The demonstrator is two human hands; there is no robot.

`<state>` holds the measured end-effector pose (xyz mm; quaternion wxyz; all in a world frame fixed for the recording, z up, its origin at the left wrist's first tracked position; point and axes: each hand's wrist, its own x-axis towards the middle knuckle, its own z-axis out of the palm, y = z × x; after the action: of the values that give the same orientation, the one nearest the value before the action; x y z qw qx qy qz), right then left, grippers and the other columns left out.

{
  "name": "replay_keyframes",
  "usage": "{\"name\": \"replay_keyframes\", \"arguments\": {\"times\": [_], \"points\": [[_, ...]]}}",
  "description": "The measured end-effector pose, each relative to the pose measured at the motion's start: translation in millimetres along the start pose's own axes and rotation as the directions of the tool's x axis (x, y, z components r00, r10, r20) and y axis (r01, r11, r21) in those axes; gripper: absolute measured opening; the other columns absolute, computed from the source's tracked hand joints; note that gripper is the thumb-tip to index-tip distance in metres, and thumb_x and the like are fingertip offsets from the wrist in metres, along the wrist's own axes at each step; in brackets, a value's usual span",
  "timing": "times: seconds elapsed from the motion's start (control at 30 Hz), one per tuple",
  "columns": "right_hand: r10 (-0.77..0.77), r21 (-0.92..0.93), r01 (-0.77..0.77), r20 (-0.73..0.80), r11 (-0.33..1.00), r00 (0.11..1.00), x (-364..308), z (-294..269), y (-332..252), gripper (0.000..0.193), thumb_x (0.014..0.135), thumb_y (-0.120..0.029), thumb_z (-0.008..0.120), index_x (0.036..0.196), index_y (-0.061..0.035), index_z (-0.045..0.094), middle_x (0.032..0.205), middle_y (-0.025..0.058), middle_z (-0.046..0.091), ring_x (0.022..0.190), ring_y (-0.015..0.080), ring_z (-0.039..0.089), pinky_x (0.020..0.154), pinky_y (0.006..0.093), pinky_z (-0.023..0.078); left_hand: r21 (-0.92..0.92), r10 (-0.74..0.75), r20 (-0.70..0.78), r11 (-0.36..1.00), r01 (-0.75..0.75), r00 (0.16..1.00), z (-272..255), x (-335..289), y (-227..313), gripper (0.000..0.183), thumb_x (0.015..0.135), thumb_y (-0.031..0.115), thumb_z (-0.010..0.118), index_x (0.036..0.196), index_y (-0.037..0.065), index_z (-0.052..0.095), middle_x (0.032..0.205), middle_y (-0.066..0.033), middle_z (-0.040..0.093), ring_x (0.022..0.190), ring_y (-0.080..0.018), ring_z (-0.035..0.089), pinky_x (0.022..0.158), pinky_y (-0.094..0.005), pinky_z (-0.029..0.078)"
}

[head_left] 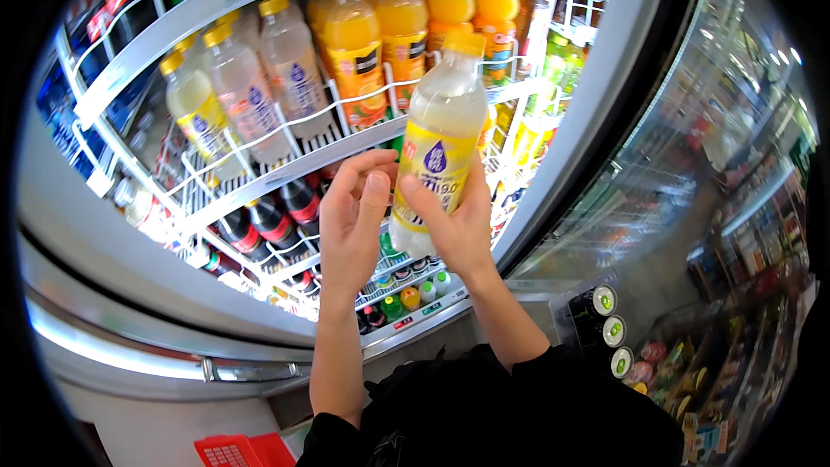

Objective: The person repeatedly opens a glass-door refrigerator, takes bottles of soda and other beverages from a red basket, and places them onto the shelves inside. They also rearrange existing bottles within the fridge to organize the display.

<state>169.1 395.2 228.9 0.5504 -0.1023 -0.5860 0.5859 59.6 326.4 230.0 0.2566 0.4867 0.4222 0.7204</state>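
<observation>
My right hand (460,229) is wrapped round a drink bottle (450,108) with a yellow cap and a yellow label, its thumb lying across the label. The bottle is a little tilted, and its contents look pale and cloudy. Just left of it, my left hand (350,216) is raised with fingers loosely bent and thumb apart from them. Nothing shows in that hand, and whether its fingertips touch the bottle I cannot tell. Behind both hands, a wire-fronted fridge shelf (350,143) carries orange juice bottles (354,52) and pale drink bottles (233,82) with yellow caps.
The fridge's glass door (640,147) stands open at the right. Dark cola bottles (242,233) fill the shelf below. Several black cans (603,299) sit in a clear holder at the lower right. A red basket (245,450) is at the bottom left.
</observation>
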Motion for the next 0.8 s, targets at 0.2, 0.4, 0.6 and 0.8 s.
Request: {"name": "replay_keyframes", "arguments": {"times": [0.2,0.4,0.6,0.8], "points": [[-0.068,-0.152,0.039,-0.191,0.988,0.979,-22,-28,1,0.058,0.089,-0.016,0.071,0.134,0.0006,0.04,0.118,0.0103,0.058,0.106,0.0154,0.059,0.091,0.0315,0.049,-0.143,-0.141,0.061,0.979,0.149,0.988,52,7,-42,0.04,0.108,0.029,0.037,0.122,-0.004,0.055,0.112,-0.0073,0.061,0.1,-0.0117,0.056,0.091,-0.0264,0.044],[-0.255,-0.313,0.173,-0.244,0.934,0.935,-33,-59,-12,0.063,0.096,-0.013,0.06,0.147,0.0072,0.03,0.14,0.0198,0.048,0.13,0.0243,0.047,0.109,0.0357,0.037,-0.349,-0.244,0.165,0.892,0.288,0.955,84,-15,-64,0.045,0.108,0.035,0.033,0.127,0.0,0.054,0.115,-0.0085,0.064,0.103,-0.0156,0.063,0.089,-0.0284,0.05],[-0.916,-0.907,0.295,-0.187,0.3,0.356,-105,-128,-124,0.043,0.094,-0.004,0.049,0.136,0.009,0.048,0.139,0.0204,0.053,0.132,0.0279,0.048,0.114,0.0422,0.032,-0.446,-0.39,0.381,0.717,0.536,0.838,92,-48,-72,0.058,0.104,0.052,0.03,0.124,0.001,0.052,0.1,-0.0142,0.064,0.084,-0.024,0.067,0.067,-0.0385,0.057],[-0.999,-0.813,-0.582,-0.014,-0.008,0.034,-219,-134,-186,0.069,0.089,-0.02,0.072,0.146,0.001,0.038,0.153,0.0171,0.037,0.143,0.0272,0.031,0.117,0.0413,0.023,-0.433,-0.395,0.514,0.647,0.628,0.762,95,-72,-76,0.064,0.102,0.057,0.029,0.128,0.003,0.05,0.103,-0.0125,0.063,0.085,-0.024,0.066,0.07,-0.0415,0.058]]}}
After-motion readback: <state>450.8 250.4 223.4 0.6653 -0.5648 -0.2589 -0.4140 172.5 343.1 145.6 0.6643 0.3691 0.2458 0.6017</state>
